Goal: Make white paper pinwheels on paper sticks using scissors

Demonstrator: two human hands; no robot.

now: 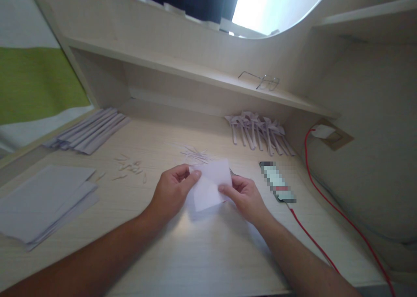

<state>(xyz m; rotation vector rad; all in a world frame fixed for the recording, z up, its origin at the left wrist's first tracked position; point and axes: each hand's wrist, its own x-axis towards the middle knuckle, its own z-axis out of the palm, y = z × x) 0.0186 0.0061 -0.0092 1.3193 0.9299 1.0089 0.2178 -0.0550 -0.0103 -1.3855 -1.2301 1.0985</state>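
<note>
A small white sheet of paper is held just above the pale wooden desk, partly folded. My left hand pinches its upper left edge between thumb and fingers. My right hand grips its right edge with the thumb on top. Both forearms reach in from the bottom of the view.
A stack of white sheets lies at the left, folded paper strips behind it. Small paper scraps and thin slivers sit ahead. Several folded paper pieces, a phone on a red cable, and glasses on the shelf.
</note>
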